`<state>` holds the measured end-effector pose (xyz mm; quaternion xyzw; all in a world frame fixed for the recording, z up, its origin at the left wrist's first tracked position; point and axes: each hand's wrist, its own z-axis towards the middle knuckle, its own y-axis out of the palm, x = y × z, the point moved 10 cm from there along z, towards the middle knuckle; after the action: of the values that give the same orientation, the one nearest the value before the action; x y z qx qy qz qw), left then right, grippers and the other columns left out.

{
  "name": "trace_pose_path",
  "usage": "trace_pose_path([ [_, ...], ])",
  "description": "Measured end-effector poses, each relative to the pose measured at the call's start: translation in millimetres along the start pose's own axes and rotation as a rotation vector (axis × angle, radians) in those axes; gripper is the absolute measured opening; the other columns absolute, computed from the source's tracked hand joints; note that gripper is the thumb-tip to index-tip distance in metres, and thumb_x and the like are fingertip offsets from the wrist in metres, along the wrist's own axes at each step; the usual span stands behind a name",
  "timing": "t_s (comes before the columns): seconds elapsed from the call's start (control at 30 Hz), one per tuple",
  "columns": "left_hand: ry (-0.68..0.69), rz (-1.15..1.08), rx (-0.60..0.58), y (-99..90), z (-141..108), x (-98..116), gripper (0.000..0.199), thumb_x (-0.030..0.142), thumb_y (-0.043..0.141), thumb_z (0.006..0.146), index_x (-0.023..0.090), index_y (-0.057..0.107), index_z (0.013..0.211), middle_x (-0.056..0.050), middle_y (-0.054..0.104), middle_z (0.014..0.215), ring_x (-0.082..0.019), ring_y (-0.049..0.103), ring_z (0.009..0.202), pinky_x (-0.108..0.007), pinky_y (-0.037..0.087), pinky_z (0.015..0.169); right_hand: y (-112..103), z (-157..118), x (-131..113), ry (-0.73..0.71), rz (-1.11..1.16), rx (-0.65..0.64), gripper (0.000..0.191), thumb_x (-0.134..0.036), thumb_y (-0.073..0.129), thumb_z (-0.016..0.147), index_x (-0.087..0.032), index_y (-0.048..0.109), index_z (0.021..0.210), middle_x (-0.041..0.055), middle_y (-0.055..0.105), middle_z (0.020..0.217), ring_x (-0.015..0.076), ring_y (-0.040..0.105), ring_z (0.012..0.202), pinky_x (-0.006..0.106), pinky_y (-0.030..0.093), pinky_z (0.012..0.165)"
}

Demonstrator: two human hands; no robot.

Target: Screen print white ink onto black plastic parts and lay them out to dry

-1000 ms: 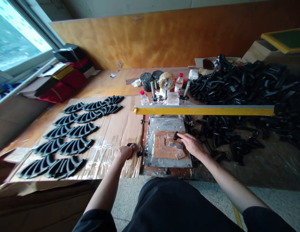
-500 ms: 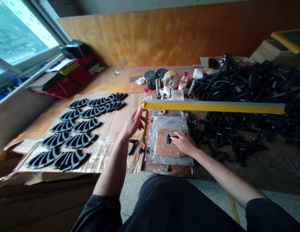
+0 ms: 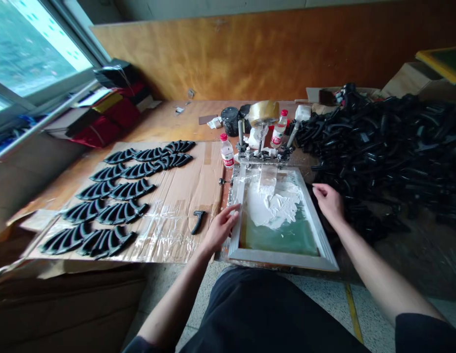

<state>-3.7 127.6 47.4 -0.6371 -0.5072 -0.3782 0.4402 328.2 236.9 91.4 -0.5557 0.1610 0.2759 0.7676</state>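
Observation:
A metal-framed screen (image 3: 283, 259) lies flat over the press at the table's front edge. White paste (image 3: 274, 208) is spread on its green mesh, with a pale block (image 3: 267, 179) at the back. My left hand (image 3: 222, 228) is beside the frame's left side, fingers apart and holding nothing. To the right of the frame is my right hand (image 3: 329, 202), its fingers curled together; what they hold, if anything, is too small to make out. One black curved part (image 3: 197, 221) lies on the cardboard (image 3: 169, 206), left of my left hand.
Rows of black parts (image 3: 121, 212) cover the cardboard's left side. A large heap of black parts (image 3: 378, 142) fills the table's right. Behind the screen stand a tape roll (image 3: 264, 113), two red-capped bottles (image 3: 227, 153) and a black pot (image 3: 230, 121).
The screen frame has swung down from raised to flat, covering the wooden plate. My left hand has come down and right; my right hand has left the plate and moved right.

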Motion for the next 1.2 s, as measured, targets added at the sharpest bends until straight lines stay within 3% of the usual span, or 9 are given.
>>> trace_pose_path([
  [0.13, -0.047, 0.272, 0.081, 7.0, 11.2, -49.4, 0.064, 0.045, 0.049, 0.089, 0.026, 0.034, 0.148, 0.005, 0.050, 0.064, -0.010, 0.046, 0.055, -0.020, 0.035, 0.054, 25.0, 36.0, -71.2, -0.192, -0.149, -0.009, 0.067, -0.032, 0.075, 0.073, -0.011, 0.052, 0.132, 0.0194, 0.044, 0.142, 0.0317, 0.052, 0.118, 0.045, 0.049, 0.094],
  [0.27, -0.075, 0.415, 0.080, 10.9, 21.3, -65.3, 0.060, 0.043, 0.045, 0.090, 0.026, 0.036, 0.147, 0.004, 0.052, 0.065, -0.012, 0.050, 0.059, -0.022, 0.034, 0.057, 98.0, 29.6, -120.9, -0.255, -0.301, -0.381, 0.037, -0.028, 0.073, 0.076, -0.019, 0.063, 0.110, 0.0100, 0.066, 0.106, 0.0267, 0.060, 0.098, 0.040, 0.050, 0.083],
  [0.37, -0.082, 0.421, 0.081, 9.6, 22.6, -68.4, 0.058, 0.045, 0.044, 0.090, 0.025, 0.039, 0.144, 0.003, 0.054, 0.067, -0.013, 0.052, 0.062, -0.022, 0.035, 0.059, 119.4, -8.8, -130.5, -0.352, -0.337, -0.515, 0.012, -0.019, 0.058, 0.086, -0.020, 0.066, 0.095, 0.0054, 0.068, 0.085, 0.0207, 0.060, 0.082, 0.030, 0.046, 0.070],
  [0.57, -0.111, 0.407, 0.088, 8.6, 21.3, -73.0, 0.057, 0.048, 0.043, 0.090, 0.026, 0.042, 0.142, 0.002, 0.058, 0.073, -0.014, 0.054, 0.066, -0.023, 0.036, 0.062, 98.7, -82.7, -147.6, -0.767, -0.139, -0.637, 0.028, -0.001, 0.051, 0.076, -0.019, 0.067, 0.090, 0.0045, 0.069, 0.093, 0.0188, 0.058, 0.085, 0.027, 0.041, 0.067],
  [0.67, -0.106, 0.409, 0.095, 7.7, 21.6, -72.8, 0.056, 0.049, 0.043, 0.090, 0.026, 0.043, 0.141, 0.002, 0.058, 0.074, -0.014, 0.054, 0.067, -0.024, 0.037, 0.062, 96.7, -68.6, -144.0, -0.716, -0.097, -0.694, 0.026, -0.001, 0.055, 0.071, -0.022, 0.066, 0.082, 0.0001, 0.066, 0.079, 0.0168, 0.057, 0.077, 0.026, 0.038, 0.063],
  [0.77, -0.095, 0.393, 0.102, 6.4, 21.4, -72.8, 0.057, 0.052, 0.044, 0.089, 0.027, 0.045, 0.140, 0.002, 0.057, 0.073, -0.014, 0.054, 0.066, -0.024, 0.036, 0.061, 95.2, -48.0, -142.1, -0.646, -0.110, -0.549, 0.027, -0.001, 0.054, 0.074, -0.021, 0.067, 0.085, 0.0014, 0.067, 0.083, 0.0175, 0.058, 0.080, 0.026, 0.039, 0.066],
  [0.97, -0.078, 0.316, 0.103, 7.1, 21.2, -73.5, 0.057, 0.050, 0.047, 0.088, 0.024, 0.046, 0.139, 0.003, 0.055, 0.069, -0.012, 0.051, 0.063, -0.023, 0.036, 0.059, 97.0, -71.0, -140.7, -0.728, -0.085, -0.547, 0.028, 0.000, 0.056, 0.075, -0.020, 0.067, 0.092, 0.0035, 0.067, 0.087, 0.0189, 0.059, 0.084, 0.027, 0.043, 0.070],
  [1.07, -0.067, 0.257, 0.090, 7.1, 19.7, -67.4, 0.060, 0.049, 0.049, 0.088, 0.023, 0.043, 0.142, 0.005, 0.050, 0.063, -0.011, 0.047, 0.058, -0.022, 0.034, 0.055, 92.5, -39.5, -144.9, -0.594, -0.052, -0.521, 0.021, -0.014, 0.066, 0.080, -0.023, 0.067, 0.099, 0.0014, 0.068, 0.088, 0.0178, 0.061, 0.081, 0.027, 0.045, 0.068],
  [1.2, -0.051, 0.057, 0.046, 4.4, 7.5, -37.6, 0.071, 0.051, 0.054, 0.085, 0.025, 0.033, 0.147, 0.008, 0.044, 0.058, -0.008, 0.038, 0.049, -0.020, 0.029, 0.048, 71.3, 37.0, -142.1, -0.362, -0.056, -0.371, 0.056, -0.027, 0.073, 0.079, -0.031, 0.054, 0.132, 0.0037, 0.068, 0.100, 0.0186, 0.062, 0.080, 0.030, 0.049, 0.068],
])
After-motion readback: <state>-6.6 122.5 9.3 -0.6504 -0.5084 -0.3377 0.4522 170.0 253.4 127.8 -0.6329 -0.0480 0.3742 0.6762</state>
